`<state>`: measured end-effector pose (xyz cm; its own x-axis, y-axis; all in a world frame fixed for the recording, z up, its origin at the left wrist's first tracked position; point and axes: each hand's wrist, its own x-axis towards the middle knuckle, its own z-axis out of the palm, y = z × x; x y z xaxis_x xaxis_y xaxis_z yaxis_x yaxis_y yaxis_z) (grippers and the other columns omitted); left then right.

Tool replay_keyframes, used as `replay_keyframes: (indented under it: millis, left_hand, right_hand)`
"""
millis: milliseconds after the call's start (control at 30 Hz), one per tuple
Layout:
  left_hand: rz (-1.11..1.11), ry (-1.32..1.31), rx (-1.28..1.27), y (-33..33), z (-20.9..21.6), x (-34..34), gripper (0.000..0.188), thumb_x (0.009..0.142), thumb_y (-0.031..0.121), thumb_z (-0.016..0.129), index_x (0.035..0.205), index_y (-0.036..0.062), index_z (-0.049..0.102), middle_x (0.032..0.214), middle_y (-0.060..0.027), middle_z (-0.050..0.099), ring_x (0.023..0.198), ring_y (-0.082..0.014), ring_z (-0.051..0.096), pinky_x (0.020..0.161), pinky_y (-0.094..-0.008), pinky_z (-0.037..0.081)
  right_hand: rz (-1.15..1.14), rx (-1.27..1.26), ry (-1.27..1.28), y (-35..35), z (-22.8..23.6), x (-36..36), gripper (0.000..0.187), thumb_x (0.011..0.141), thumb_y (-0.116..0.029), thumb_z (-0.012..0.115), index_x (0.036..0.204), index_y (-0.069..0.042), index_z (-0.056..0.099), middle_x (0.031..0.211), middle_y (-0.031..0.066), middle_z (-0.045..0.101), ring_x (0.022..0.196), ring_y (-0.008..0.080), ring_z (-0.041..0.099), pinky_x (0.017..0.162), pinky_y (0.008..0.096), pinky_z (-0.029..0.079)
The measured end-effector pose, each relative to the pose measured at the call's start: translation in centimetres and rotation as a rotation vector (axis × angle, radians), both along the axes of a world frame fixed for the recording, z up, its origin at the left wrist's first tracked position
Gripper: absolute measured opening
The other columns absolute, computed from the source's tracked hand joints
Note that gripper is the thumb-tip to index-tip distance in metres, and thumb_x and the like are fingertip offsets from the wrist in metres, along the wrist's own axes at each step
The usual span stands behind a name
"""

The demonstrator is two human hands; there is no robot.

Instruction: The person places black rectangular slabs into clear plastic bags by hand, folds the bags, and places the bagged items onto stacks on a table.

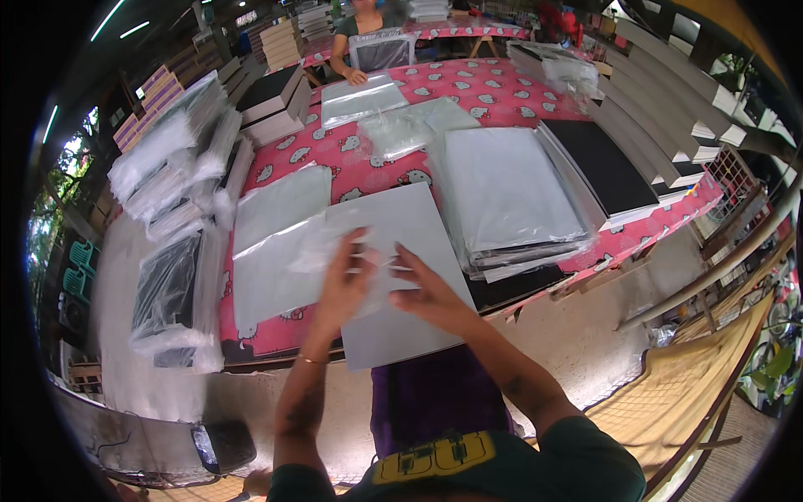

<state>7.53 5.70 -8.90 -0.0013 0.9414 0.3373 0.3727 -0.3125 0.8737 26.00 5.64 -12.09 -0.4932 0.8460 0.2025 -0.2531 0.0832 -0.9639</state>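
Desk [502, 96] under pink patterned cloth | left hand [345, 284] and right hand [427, 289] palms down, grip pinching clear plastic sleeve [293, 251] over flat grey rectangular board [401, 276] at near edge

I see two hands of my own, a left hand [341, 280] and a right hand [427, 289]. One gray board [401, 335] lies under them. One clear plastic bag [314, 243] is on it. I count one more flat gray sheet [280, 205] to the left. There is one stack of bagged boards [510, 197] on the right. One black-topped stack [602, 163] sits next to it. I see one other person [364, 29] far across one pink table [493, 92].
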Motion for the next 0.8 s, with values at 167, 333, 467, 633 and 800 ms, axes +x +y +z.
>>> replay_keyframes:
  millis: [167,333,467,633,800]
  left_hand:
    - [-0.043,0.04,-0.136,0.9,-0.8,-2.7,0.013,0.089,0.011,0.061,0.096,-0.0004,0.06,0.073,-0.0002,0.05,0.064,-0.006,0.041,0.056,-0.0228,0.035]
    - [0.094,-0.113,0.024,2.3,-0.6,-2.9,0.018,0.094,0.016,0.052,0.085,0.0002,0.053,0.071,-0.0004,0.052,0.064,-0.0057,0.044,0.058,-0.0217,0.036]
    - [0.126,-0.358,-0.042,1.8,1.0,-0.9,0.017,0.094,0.016,0.049,0.086,0.0006,0.051,0.076,-0.0059,0.059,0.062,-0.0095,0.052,0.059,-0.0232,0.043]
    - [0.081,-0.394,-0.04,2.4,3.1,-0.1,0.016,0.093,0.013,0.047,0.085,0.0002,0.05,0.076,-0.0089,0.061,0.058,-0.0122,0.057,0.056,-0.0267,0.046]
    - [0.148,0.046,-0.012,2.8,0.8,-2.8,0.015,0.091,0.013,0.052,0.086,-0.001,0.054,0.078,-0.0082,0.063,0.059,-0.013,0.057,0.055,-0.0299,0.046]
  right_hand:
    - [-0.181,-0.016,-0.139,3.7,0.7,1.2,0.031,0.088,-0.023,0.064,0.109,-0.001,0.06,0.073,0.0011,0.058,0.06,0.0056,0.049,0.052,0.0215,0.04]
    - [-0.264,-0.243,0.003,6.9,0.8,5.3,0.035,0.086,-0.031,0.067,0.108,-0.005,0.059,0.082,0.0033,0.056,0.074,0.01,0.051,0.063,0.0244,0.041]
    - [-0.581,0.434,-0.245,2.4,4.8,2.4,0.058,0.084,-0.035,0.068,0.128,-0.006,0.045,0.108,0.0112,0.051,0.103,0.0205,0.05,0.087,0.0359,0.042]
    - [-0.534,-0.14,0.027,3.3,4.1,3.2,0.073,0.083,-0.039,0.067,0.14,-0.007,0.032,0.125,0.0145,0.046,0.113,0.0289,0.049,0.098,0.0441,0.038]
    - [-0.119,-0.468,0.216,3.7,1.5,3.8,0.036,0.086,-0.032,0.066,0.105,-0.002,0.063,0.092,-0.001,0.063,0.085,0.0093,0.056,0.076,0.0309,0.044]
